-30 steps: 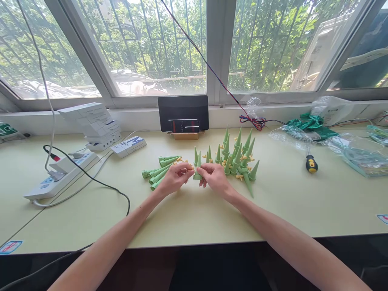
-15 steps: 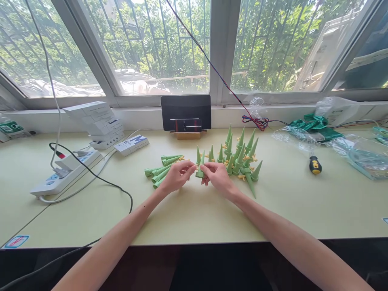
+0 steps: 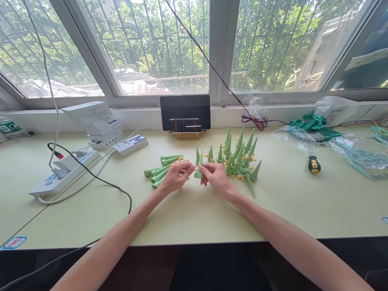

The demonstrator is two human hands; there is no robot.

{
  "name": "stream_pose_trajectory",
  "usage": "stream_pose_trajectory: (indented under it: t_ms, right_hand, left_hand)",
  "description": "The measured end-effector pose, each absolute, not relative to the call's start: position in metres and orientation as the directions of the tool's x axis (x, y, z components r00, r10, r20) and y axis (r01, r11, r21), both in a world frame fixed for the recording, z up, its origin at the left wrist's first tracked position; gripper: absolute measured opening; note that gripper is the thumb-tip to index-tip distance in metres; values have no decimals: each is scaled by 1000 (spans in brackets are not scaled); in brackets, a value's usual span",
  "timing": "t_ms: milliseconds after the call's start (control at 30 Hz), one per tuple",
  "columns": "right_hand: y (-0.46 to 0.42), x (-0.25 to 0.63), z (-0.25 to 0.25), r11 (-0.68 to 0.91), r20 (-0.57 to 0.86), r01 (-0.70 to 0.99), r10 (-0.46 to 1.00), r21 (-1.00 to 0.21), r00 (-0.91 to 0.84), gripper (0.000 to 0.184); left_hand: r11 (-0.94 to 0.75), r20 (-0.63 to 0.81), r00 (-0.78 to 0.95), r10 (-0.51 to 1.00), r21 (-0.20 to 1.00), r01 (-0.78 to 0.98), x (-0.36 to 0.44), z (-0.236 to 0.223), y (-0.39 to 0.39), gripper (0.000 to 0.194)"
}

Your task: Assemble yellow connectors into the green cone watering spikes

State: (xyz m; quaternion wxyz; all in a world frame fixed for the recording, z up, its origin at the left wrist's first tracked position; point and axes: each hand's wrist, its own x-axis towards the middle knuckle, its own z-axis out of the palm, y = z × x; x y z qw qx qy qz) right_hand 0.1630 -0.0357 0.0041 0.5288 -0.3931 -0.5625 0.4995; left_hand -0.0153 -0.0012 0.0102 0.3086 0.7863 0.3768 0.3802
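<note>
Between the thumb and fingers of my right hand (image 3: 216, 176) is a green plant watering spike (image 3: 200, 165), its tip up and its wide cap end down. My left hand (image 3: 178, 176) is pinched close at the spike's left side, on what looks like a small yellow valve; the fingers mostly cover it. Left of that hand, several green spikes (image 3: 160, 174) lie flat on the table with yellow valves near their tips. Beyond my right hand, a group of spikes (image 3: 239, 155) stands upright with yellow valves at their sides. One spike (image 3: 249, 184) there leans point down toward me.
A phone (image 3: 187, 125) rests on a stand before a dark tablet (image 3: 184, 109). Left are a power strip (image 3: 60, 173) with cables, stacked white boxes (image 3: 103, 125) and a single box (image 3: 131, 144). Right lie a screwdriver (image 3: 314, 165) and plastic bags (image 3: 363, 159).
The spike in my right hand has shifted slightly left and stands a little straighter. My left fingers keep their pinch beside it. The whole view has drifted slightly.
</note>
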Motion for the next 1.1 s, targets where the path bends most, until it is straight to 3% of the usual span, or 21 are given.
stream_pose_trajectory:
  t_ms: [400, 700, 1100]
  right_hand:
    - [-36, 162, 1, 264, 263, -4, 958, -964, -110, 42]
    - [-31, 163, -9, 408, 400, 108, 912, -907, -92, 35]
    - [-25, 165, -14, 652, 653, 339, 746, -678, -130, 28]
  left_hand:
    - [-469, 318, 406, 857, 808, 356, -14, 13, -5, 39]
    - [-209, 115, 398, 910, 957, 203, -15, 10, -6, 42]
    - [-37, 15, 436, 900, 998, 42, -17, 7, 0, 43]
